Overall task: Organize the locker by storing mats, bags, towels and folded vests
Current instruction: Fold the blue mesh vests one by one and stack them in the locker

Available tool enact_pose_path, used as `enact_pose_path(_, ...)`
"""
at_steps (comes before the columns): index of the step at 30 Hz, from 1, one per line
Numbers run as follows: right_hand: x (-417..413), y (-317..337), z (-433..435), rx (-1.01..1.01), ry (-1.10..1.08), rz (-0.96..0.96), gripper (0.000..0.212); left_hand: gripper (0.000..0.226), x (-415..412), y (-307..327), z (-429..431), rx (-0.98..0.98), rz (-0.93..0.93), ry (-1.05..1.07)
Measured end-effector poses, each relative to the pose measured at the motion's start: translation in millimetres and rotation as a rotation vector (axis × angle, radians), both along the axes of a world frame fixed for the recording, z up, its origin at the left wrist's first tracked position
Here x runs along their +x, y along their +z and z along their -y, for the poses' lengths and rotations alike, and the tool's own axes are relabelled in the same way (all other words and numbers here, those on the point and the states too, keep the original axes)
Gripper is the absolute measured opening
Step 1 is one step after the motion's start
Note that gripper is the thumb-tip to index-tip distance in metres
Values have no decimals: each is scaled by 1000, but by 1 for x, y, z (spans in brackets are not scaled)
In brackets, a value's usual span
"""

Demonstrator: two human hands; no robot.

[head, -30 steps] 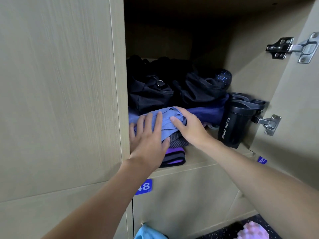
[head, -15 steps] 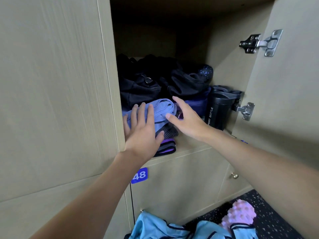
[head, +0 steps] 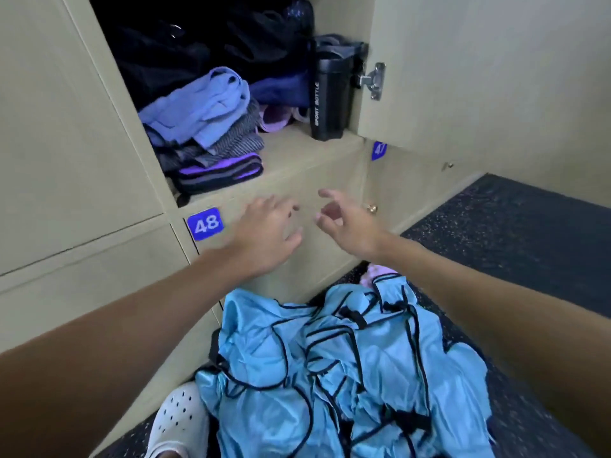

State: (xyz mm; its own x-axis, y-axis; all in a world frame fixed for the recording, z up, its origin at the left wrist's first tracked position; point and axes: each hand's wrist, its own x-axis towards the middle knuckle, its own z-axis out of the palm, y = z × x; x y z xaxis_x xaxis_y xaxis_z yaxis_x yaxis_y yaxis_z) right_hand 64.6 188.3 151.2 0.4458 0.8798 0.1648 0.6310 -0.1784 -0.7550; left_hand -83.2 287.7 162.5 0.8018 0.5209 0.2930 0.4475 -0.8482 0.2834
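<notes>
Our left hand [head: 264,233] and right hand [head: 347,223] hover empty, fingers loose, with the light-blue vests [head: 330,358] heaped on the floor [head: 502,233] just below them — light, slick, floppy cloth, we judge — best pinched at one black-trimmed shoulder edge.

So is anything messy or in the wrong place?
Yes. The light blue vests lie in a crumpled heap on the floor below the locker, unfolded. Inside, the blue cloth topping the folded stack is rumpled.

Glossy cloth vests [head: 347,365] — matt locker [head: 82,153]
</notes>
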Motion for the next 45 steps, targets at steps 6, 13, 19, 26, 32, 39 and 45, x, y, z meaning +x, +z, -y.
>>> enact_pose_path(6, -5, -103, 88, -186, -143, -113, 33, 34, 18, -97, 57, -187, -317, -207)
enact_pose_path(13, 6, -200, 181, -427, -369, -183, 39, 46, 44, -195, 91, -274, -362, -243)
enact_pose_path(19, 19, -250, 205, -395, -556, -197, 46, 63, 70, -242, 94, -232, -489, -179)
enact_pose_path(26, 28, -278, 209, -430, -558, -377, 68, 23, 60, -262, 86, -247, -409, -174)
enact_pose_path(32, 40, -279, 206, -409, -659, -258, 58, 20, 43, -244, 78, -290, -581, -244)
enact_pose_path(39, 80, -272, 189, -365, -681, -277, 57, 13, 88, -226, 106, -413, -420, -317)
enact_pose_path(45, 124, -289, 177, -262, -775, -466, 64, 8, 144, -242, 121, -445, -358, -359)
